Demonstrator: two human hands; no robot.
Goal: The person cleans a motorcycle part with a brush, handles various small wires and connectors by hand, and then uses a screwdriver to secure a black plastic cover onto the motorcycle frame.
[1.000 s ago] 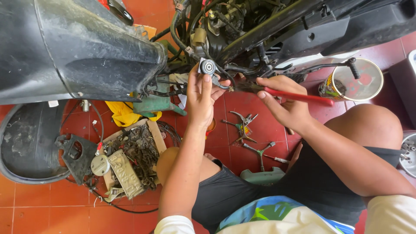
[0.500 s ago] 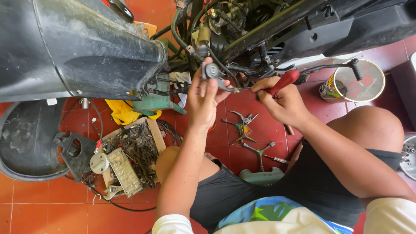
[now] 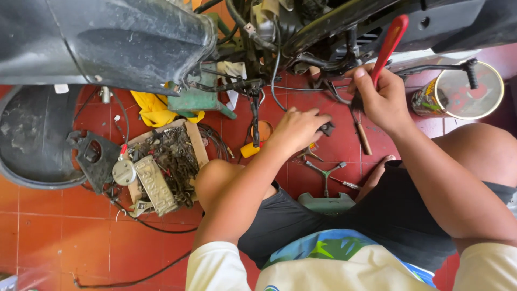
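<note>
Since a moment ago, our left hand (image 3: 298, 128) drops from the engine, fingers pinching a small dark part (image 3: 326, 128) (above the floor); our right hand (image 3: 378, 97) grips the red-handled screwdriver (image 3: 389, 46) upright.

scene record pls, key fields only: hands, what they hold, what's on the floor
left hand: closed on a small dark part, low over the floor
right hand: grips a red-handled tool, handle tilted up
overhead: black motorbike body, cables
floor: red tiles; tray of metal parts, yellow cloth, tin can
</note>
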